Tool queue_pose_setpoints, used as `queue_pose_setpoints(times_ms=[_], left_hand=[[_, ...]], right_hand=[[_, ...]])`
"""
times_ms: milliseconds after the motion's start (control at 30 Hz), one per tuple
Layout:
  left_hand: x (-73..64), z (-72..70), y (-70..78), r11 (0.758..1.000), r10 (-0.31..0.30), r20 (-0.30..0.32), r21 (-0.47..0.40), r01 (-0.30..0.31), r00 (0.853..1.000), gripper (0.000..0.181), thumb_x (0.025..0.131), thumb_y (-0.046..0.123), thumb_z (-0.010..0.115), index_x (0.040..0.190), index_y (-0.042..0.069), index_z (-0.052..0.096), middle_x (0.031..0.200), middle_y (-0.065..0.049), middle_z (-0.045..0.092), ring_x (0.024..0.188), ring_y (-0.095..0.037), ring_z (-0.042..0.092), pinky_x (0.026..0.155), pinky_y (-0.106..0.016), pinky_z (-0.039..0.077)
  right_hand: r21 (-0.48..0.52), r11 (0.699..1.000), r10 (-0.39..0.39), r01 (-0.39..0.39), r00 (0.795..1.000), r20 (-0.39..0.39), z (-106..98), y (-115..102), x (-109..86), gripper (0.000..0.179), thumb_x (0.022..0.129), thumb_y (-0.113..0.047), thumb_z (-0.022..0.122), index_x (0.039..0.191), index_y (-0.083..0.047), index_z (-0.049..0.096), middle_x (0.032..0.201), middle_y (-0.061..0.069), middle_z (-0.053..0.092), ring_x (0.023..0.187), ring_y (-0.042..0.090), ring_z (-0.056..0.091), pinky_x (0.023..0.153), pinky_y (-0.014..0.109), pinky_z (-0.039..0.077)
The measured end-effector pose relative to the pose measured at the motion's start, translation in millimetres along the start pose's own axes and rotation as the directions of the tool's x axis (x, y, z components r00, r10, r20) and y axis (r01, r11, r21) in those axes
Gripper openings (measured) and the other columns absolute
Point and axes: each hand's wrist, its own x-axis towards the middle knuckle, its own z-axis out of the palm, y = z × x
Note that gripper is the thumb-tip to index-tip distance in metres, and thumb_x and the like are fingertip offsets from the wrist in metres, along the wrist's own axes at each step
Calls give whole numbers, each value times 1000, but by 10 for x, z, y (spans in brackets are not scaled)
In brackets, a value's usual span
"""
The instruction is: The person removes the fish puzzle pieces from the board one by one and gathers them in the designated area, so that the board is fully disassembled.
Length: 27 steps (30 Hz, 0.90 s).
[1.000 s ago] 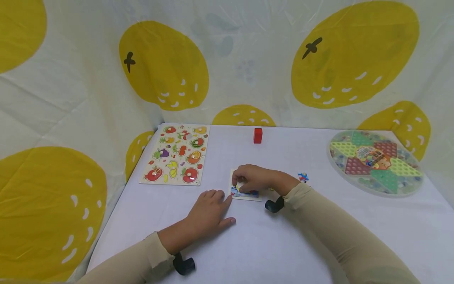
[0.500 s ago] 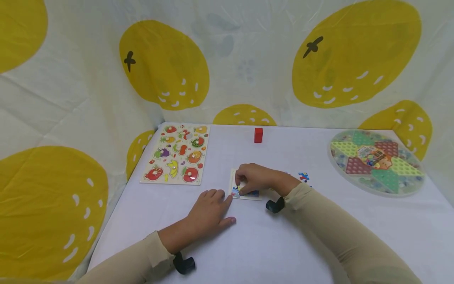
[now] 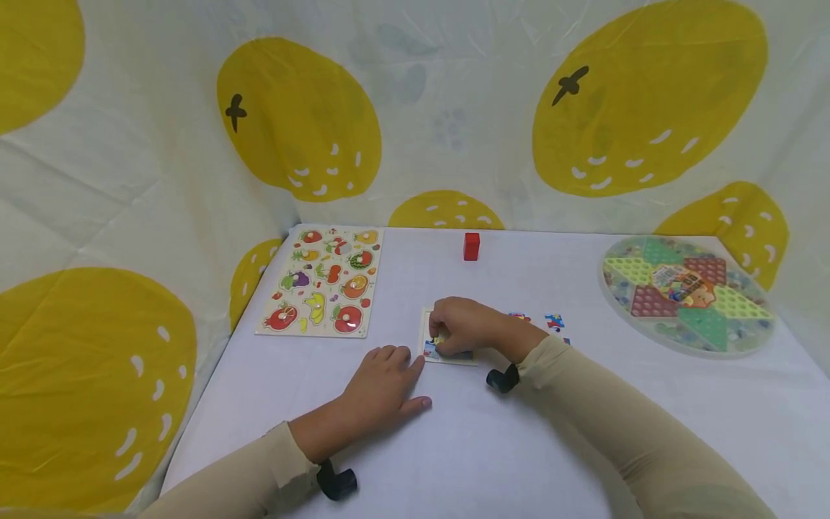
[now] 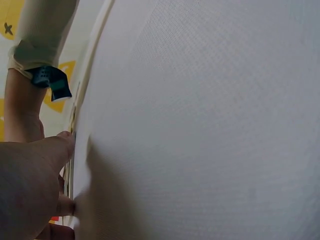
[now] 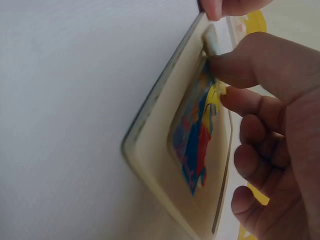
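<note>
A small wooden jigsaw tray (image 5: 150, 132) lies on the white table, partly filled with blue, red and yellow picture pieces. Over it, in the head view, is my right hand (image 3: 463, 324). Its thumb and index finger pinch a jigsaw piece (image 5: 214, 97) with yellow on it, at the pieces in the tray; the other fingers are curled. My left hand (image 3: 381, 382) rests on the table with fingers spread, its index fingertip right at the tray's near left corner. The right hand hides much of the tray in the head view.
Loose jigsaw pieces (image 3: 554, 322) lie to the right of the tray, partly behind the right wrist. A fruit peg puzzle board (image 3: 320, 281) is at the back left, a red block (image 3: 471, 246) at the back middle, and a round board game (image 3: 687, 297) at the back right.
My right hand has shifted slightly right over the tray, and more of the loose pieces beyond its wrist show. The left hand has stayed in place.
</note>
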Motion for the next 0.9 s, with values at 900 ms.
queue_pose_setpoints(times_ms=[900], left_hand=[[13,-2,17,999,-27,16,-24,27,1000,78,98,70,62,155,18,59,141,-10,60,133,-29,54,116,-53,42]], right_hand=[[-140,989,-42,37,999,-30,-109,468,-874,17,87,-26,88,99,-30,77,95,-16,61,95,9,56,93,41,47]])
